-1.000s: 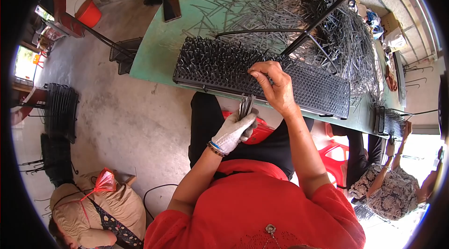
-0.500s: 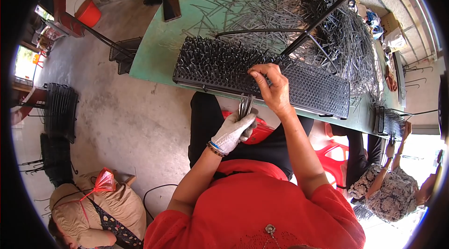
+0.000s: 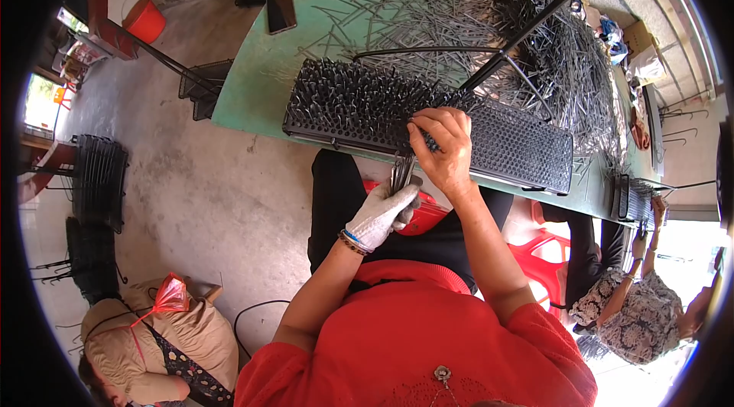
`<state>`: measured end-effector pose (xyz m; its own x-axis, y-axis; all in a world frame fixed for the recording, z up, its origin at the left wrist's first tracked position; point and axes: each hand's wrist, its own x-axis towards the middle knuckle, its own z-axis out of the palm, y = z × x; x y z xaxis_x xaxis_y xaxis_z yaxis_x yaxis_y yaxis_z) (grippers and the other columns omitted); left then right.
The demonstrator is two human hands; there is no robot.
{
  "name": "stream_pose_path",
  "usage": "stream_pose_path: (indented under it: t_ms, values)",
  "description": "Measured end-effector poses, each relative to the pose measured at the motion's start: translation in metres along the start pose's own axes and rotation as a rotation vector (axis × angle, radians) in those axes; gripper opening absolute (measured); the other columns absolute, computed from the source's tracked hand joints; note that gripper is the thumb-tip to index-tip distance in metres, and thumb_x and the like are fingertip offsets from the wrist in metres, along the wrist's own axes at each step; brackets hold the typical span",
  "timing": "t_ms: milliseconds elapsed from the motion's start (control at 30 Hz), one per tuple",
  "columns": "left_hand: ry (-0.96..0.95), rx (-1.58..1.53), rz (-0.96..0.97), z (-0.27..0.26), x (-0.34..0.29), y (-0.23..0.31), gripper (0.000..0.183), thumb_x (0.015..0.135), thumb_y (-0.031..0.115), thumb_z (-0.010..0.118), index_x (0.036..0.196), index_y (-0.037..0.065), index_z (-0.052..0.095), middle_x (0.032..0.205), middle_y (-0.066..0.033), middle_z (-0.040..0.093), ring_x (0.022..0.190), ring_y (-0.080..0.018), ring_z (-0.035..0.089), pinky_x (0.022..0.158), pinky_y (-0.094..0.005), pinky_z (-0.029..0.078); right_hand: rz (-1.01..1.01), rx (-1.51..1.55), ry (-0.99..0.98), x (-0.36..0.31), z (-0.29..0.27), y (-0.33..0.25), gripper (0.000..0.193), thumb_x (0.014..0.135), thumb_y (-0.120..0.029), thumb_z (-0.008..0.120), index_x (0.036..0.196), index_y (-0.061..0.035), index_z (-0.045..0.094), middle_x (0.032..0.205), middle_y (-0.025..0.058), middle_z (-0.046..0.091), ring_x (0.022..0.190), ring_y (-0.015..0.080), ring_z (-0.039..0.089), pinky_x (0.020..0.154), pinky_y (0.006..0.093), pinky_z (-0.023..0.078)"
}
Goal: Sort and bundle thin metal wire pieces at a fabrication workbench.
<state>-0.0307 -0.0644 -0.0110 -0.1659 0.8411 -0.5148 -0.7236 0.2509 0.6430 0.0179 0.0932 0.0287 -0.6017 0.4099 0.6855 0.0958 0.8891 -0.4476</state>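
- A long black perforated tray lies along the near edge of the green tabletop; its left half is full of upright thin metal pins, its right half shows bare holes.
- The right hand, bare, rests on the tray near the middle, at the border between the filled part and the bare part. Its fingers are bent and pinched together on the pins there; what exactly they grasp is hidden, probably one pin.
- The left hand, in a white work glove, stays just below the tabletop edge, over the lap. Its fingers are clenched around a small bundle of metal pins, which points up toward the tray.
- Behind the tray, a big loose heap of grey pins covers the far part of the tabletop, and a black rod crosses it diagonally.
- A dark phone lies on the tabletop at the far left.
- On the floor at the left stand black wire racks, and an orange bucket is further away.
- Another person in a patterned garment works at the right.
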Motion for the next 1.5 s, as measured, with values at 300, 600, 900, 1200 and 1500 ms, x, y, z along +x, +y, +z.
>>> stream_pose_path:
  t_ms: [300, 600, 900, 1200, 1500]
  values:
    - [0.017, -0.022, 0.016, 0.005, -0.002, 0.003, 0.018, 0.094, 0.026, 0.06, 0.095, 0.009, 0.054, 0.074, 0.0014, 0.057, 0.053, -0.0023, 0.049, 0.04, -0.0153, 0.034, -0.005, -0.036, 0.012, -0.006, 0.0, 0.002, 0.015, 0.07, -0.005, 0.074, 0.084, -0.007, 0.069, 0.097, 0.0027, 0.065, 0.092, 0.0234, 0.058, 0.083, 0.037, 0.041]
    - [0.023, -0.04, -0.007, 0.006, -0.005, 0.003, 0.025, 0.094, 0.027, 0.06, 0.111, 0.009, 0.057, 0.08, 0.0017, 0.059, 0.057, -0.0025, 0.051, 0.043, -0.0153, 0.035, -0.029, -0.06, -0.03, 0.004, -0.015, -0.007, 0.019, 0.071, -0.004, 0.073, 0.09, -0.0063, 0.07, 0.1, 0.0061, 0.065, 0.091, 0.0258, 0.059, 0.081, 0.0361, 0.045]
    - [-0.107, -0.12, 0.07, 0.018, -0.015, 0.014, 0.021, 0.097, 0.023, 0.056, 0.11, 0.007, 0.057, 0.083, 0.0012, 0.059, 0.06, -0.0016, 0.052, 0.045, -0.015, 0.036, 0.579, 0.409, -0.342, -0.015, -0.047, -0.019, 0.014, 0.085, -0.012, 0.07, 0.09, 0.0003, 0.07, 0.082, 0.0068, 0.067, 0.071, 0.0111, 0.06, 0.063, 0.0255, 0.047]
    - [-0.026, -0.114, 0.059, 0.02, -0.008, 0.006, 0.02, 0.097, 0.023, 0.056, 0.11, 0.008, 0.056, 0.081, 0.0012, 0.06, 0.059, -0.0019, 0.051, 0.044, -0.0152, 0.035, 0.866, 0.584, -0.223, -0.019, -0.047, -0.004, 0.021, 0.092, -0.014, 0.062, 0.092, 0.0059, 0.067, 0.081, 0.0052, 0.068, 0.069, 0.0083, 0.059, 0.062, 0.0224, 0.048]
    - [-0.029, -0.096, 0.09, 0.018, -0.006, 0.002, 0.019, 0.098, 0.022, 0.054, 0.111, 0.008, 0.057, 0.081, 0.0014, 0.059, 0.056, -0.0016, 0.049, 0.042, -0.0153, 0.033, 0.871, 0.632, -0.226, -0.012, -0.048, 0.002, 0.024, 0.092, -0.019, 0.064, 0.096, 0.0047, 0.067, 0.08, 0.0051, 0.068, 0.07, 0.0081, 0.06, 0.065, 0.0224, 0.05]
